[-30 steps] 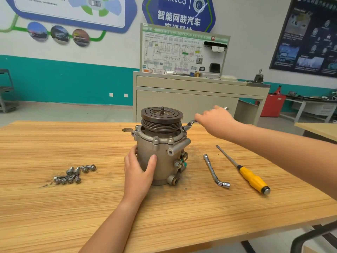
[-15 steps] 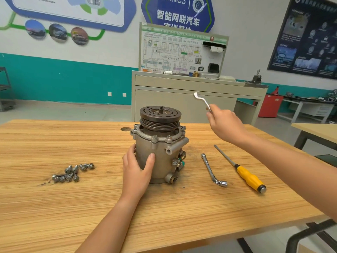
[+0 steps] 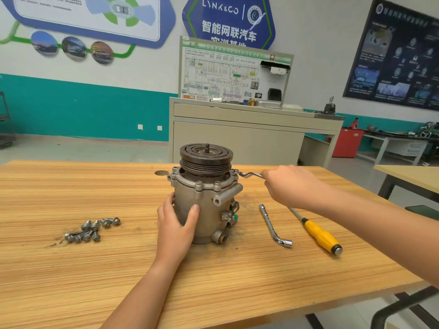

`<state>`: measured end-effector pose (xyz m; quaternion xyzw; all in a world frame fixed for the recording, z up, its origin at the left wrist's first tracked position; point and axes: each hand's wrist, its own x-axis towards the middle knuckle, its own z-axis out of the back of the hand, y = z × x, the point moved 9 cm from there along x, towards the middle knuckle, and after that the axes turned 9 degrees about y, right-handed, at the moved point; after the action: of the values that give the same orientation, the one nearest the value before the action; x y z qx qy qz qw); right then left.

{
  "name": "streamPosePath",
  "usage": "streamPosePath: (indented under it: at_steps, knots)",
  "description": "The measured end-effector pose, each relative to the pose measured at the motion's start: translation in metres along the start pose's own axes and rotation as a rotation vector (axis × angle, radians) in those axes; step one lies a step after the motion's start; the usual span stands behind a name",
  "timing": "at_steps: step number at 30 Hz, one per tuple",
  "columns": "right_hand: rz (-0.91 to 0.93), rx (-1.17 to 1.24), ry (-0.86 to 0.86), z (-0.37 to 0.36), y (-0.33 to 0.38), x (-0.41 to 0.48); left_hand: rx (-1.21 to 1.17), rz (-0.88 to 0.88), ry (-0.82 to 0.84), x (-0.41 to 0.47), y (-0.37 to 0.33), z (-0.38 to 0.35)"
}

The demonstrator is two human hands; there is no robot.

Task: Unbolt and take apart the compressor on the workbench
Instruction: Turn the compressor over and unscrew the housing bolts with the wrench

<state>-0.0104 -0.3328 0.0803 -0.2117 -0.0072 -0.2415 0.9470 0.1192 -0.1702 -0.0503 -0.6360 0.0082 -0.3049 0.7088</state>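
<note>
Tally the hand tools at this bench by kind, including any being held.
Bent wrench: 1, in the right hand
L-wrench: 1
Screwdriver: 1
Total: 3

Left hand (image 3: 175,224) cups the compressor (image 3: 209,210), thumb up, forearm low; right hand (image 3: 287,186) grips the wrench (image 3: 250,175), arm outstretched.

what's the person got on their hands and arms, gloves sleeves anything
Nothing worn that shows. The left hand and right hand have no gloves, rings or bands. The left forearm and right forearm are bare up to the frame edge, with no sleeve, cuff or watch in view.
</note>
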Motion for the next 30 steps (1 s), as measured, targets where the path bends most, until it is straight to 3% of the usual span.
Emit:
streamPosePath:
  at_steps: [7, 17, 23, 30]
  knots:
    - [0.003, 0.032, -0.044, 0.015, 0.003, -0.004, -0.013, 0.001, 0.007, -0.001, 0.000, 0.000]
    - [0.123, -0.320, 0.014, 0.031, 0.029, 0.002, -0.007, -0.014, -0.011, 0.000, 0.000, 0.001]
    - [0.115, -0.316, 0.050, 0.029, 0.015, 0.002, -0.008, -0.021, -0.011, 0.000, 0.001, 0.000]
    - [0.153, -0.437, -0.036, 0.023, 0.033, -0.008, 0.007, -0.030, -0.015, 0.002, 0.002, 0.000]
